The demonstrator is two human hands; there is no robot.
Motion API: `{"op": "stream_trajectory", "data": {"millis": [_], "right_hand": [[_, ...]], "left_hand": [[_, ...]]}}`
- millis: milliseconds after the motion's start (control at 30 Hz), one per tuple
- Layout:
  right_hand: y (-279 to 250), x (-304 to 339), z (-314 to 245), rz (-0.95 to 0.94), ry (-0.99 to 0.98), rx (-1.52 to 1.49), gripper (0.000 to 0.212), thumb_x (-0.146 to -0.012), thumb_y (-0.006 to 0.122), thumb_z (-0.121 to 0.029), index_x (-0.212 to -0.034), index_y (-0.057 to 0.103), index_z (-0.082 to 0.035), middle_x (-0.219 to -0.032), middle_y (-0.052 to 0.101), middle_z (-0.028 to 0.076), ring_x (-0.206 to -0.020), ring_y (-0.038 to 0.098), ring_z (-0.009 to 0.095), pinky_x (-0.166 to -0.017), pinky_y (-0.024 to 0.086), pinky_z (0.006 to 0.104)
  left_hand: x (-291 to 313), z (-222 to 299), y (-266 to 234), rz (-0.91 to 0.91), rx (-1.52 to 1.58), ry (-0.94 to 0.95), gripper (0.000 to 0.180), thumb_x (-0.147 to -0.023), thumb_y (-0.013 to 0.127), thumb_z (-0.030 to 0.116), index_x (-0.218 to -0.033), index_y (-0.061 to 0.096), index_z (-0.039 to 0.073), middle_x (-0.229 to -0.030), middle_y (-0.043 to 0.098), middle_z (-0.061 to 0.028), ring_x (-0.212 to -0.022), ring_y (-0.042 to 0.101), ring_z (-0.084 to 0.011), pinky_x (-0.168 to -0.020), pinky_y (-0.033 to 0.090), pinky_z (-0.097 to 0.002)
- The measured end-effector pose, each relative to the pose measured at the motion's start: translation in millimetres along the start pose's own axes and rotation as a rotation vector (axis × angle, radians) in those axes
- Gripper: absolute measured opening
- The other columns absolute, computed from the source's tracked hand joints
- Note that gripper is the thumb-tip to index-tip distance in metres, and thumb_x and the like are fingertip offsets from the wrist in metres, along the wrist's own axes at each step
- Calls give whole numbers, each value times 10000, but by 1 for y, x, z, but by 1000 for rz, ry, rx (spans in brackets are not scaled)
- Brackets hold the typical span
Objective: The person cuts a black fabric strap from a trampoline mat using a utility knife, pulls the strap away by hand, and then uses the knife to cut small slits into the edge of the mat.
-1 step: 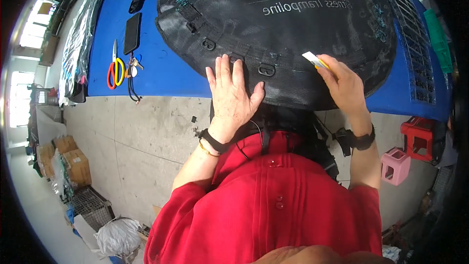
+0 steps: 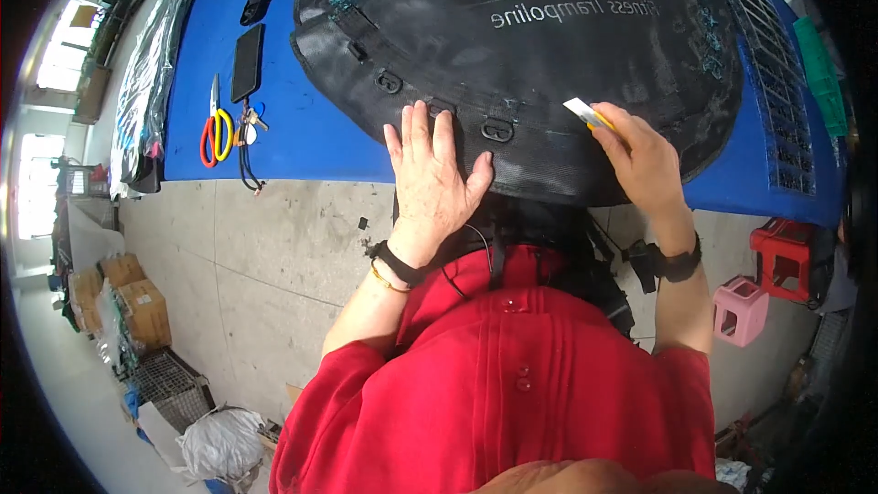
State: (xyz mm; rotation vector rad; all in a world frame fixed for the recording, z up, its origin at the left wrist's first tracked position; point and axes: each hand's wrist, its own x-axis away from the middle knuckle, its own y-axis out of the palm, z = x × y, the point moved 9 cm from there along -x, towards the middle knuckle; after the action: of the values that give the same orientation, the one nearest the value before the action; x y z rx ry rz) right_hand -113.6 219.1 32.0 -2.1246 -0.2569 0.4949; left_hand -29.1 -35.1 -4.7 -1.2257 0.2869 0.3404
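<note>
A large black woven mat (image 2: 567, 64) with mirrored white lettering lies over the near edge of the blue table. Black webbing along its near rim carries black rings (image 2: 497, 130), and teal thread ends (image 2: 710, 46) cling in tufts. My left hand (image 2: 430, 174) rests flat on the mat's near edge, fingers spread, thumb beside one ring; its fingers partly cover another. Between the thumb and fingers of my right hand (image 2: 645, 155) is a yellow utility knife (image 2: 596, 117), its pale flat blade pointing left over the mat. Most of the handle is hidden.
Left on the blue table (image 2: 302, 142) are scissors (image 2: 217, 128), a phone (image 2: 247, 64), keys (image 2: 251, 128) and a small black object (image 2: 257, 4). A dark grid (image 2: 786, 128) lies right. Pink (image 2: 741, 311) and red (image 2: 785, 261) stools and cardboard boxes (image 2: 142, 311) stand below.
The mat's near part and my left hand have shifted very slightly left. My right hand keeps its grip on the utility knife, almost unmoved.
</note>
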Motion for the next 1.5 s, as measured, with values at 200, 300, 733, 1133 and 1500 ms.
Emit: {"op": "stream_trajectory", "data": {"millis": [200, 300, 733, 1133, 1500], "right_hand": [[5, 4, -24, 24, -72, -50, 263, -989, 715, -246, -1242, 702, -175, -869, 680, 102, -779, 708, 322, -659, 550, 419], [6, 4, -32, 8, -97, -10, 274, -983, 722, -240, -1247, 696, -172, -890, 697, 94, -774, 722, 313, -654, 570, 417], [14, -7, -60, -5, -166, -57, 255, -960, 719, -154, -1215, 711, -149, -930, 678, 77, -815, 701, 301, -700, 561, 413], [31, -27, -86, 8, -307, 96, 291, -909, 761, -158, -1199, 748, -168, -808, 561, 47, -718, 620, 258, -645, 522, 392], [33, -29, -100, -1, -389, 232, 280, -901, 709, -123, -1173, 752, -173, -825, 564, 30, -752, 631, 227, -679, 523, 374]], "left_hand": [[-8, -15, -5, -15, 11, -3, 705, -907, 728, 389, -1443, 495, -6, -1535, 450, -310, -1477, 389, -466, -1242, 226, -626], [-11, -15, -8, -18, 7, -6, 625, -934, 717, 315, -1429, 509, -4, -1538, 459, -278, -1478, 393, -456, -1241, 246, -604], [-2, 38, -6, 84, 168, 264, 442, -862, 759, 94, -1288, 665, 28, -1274, 651, -145, -1149, 604, -345, -991, 461, -460], [0, 34, 1, 94, 191, 264, 460, -828, 727, 112, -1276, 675, 20, -1240, 638, -139, -1120, 605, -335, -981, 453, -475], [-1, 33, -1, 107, 199, 265, 452, -828, 725, 116, -1269, 679, 24, -1231, 639, -127, -1124, 601, -321, -1014, 446, -470]]}}
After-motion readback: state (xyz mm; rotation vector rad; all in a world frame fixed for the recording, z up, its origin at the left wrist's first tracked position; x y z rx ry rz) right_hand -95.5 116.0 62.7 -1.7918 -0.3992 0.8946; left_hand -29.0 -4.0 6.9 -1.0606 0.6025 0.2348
